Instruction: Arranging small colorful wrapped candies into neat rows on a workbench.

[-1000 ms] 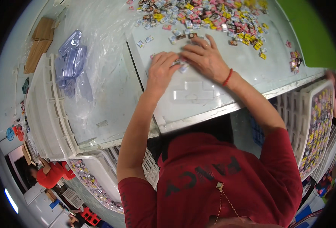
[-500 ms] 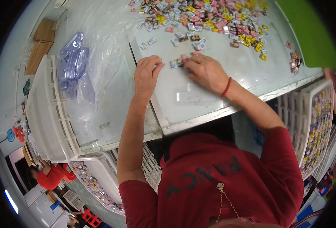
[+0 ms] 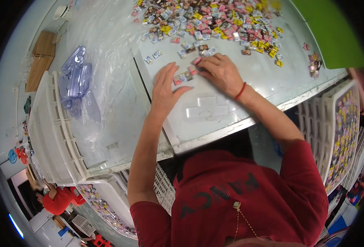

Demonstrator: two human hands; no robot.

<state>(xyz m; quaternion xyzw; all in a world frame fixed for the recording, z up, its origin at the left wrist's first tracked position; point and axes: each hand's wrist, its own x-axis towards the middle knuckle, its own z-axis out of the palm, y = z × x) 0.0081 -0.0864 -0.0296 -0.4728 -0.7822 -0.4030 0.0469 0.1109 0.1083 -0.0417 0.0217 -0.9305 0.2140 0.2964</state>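
A short row of small wrapped pieces point(image 3: 183, 78), pink, white and dark, lies on the pale table. My left hand point(image 3: 164, 91) is at its left end, thumb and fingers spread apart around it. My right hand point(image 3: 222, 74), with a red cord at the wrist, has its fingers curled down at the row's right end. A small pink piece point(image 3: 197, 61) is at its fingertips, partly covered by them. Nearer me lies a clear plastic blister tray point(image 3: 206, 108) with a stepped outline.
A large heap of small wrapped pieces point(image 3: 215, 20) covers the table's far side. Clear purplish plastic blisters point(image 3: 78, 78) lie on plastic film at left. White crates point(image 3: 50, 131) stand left; a filled tray point(image 3: 341, 136) stands right. A green panel point(image 3: 330, 37) borders the far right.
My left hand has opened from a pinch and come in beside the row. The row has shifted left and nearer me, and my right hand has moved slightly left with it.
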